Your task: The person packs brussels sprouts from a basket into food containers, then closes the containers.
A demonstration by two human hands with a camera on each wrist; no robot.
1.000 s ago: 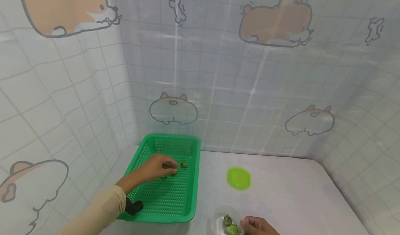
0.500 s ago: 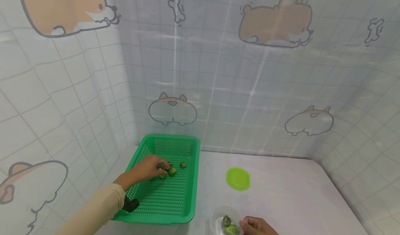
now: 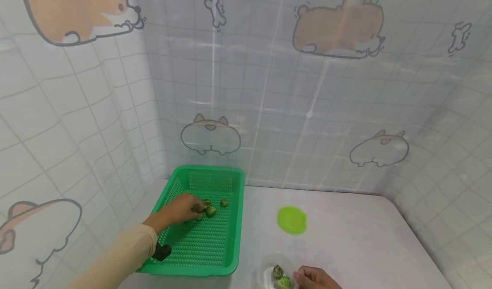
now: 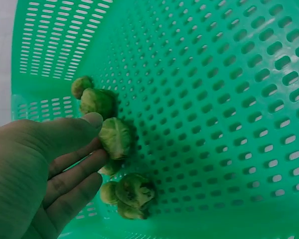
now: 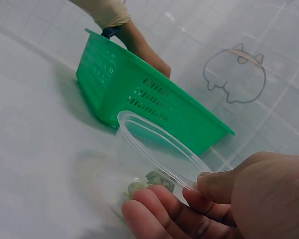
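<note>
1. Reaching into the green perforated plastic basket (image 3: 209, 248), the left hand (image 3: 180, 209) lies at the 8 o'clock side of a Brussels sprout (image 4: 116, 139), as the left wrist view shows it.
2. Its thumb tip meets the edge of that sprout, and the fingers lie side by side below the thumb; whether they pinch the sprout I cannot tell.
3. More sprouts rest on the basket's floor: two (image 4: 97, 102) towards 11 o'clock from that one, and a tight clump (image 4: 134, 189) near 6 o'clock.
4. At the basket's 4 o'clock in the head view, a clear round plastic tub (image 5: 132, 162) stands on the white table (image 3: 346, 233), with two Brussels sprouts (image 3: 283, 282) close together inside.
5. The right hand (image 3: 316, 278), at the tub's 3 o'clock, pinches the rim between thumb and forefinger; the other fingertips overlap the wall in the right wrist view, and I cannot tell whether they touch it.
6. A lime-green plastic lid (image 3: 292, 220) lies flat on the table, between 12 and 1 o'clock from the tub, apart from it.
7. A beige sleeve (image 3: 119, 255) enters at 8 o'clock, a black object (image 3: 162, 252) just below its cuff.
8. At 12 o'clock, behind the table, hangs a grid-printed sheet (image 3: 284, 88) with cartoon corgis.
</note>
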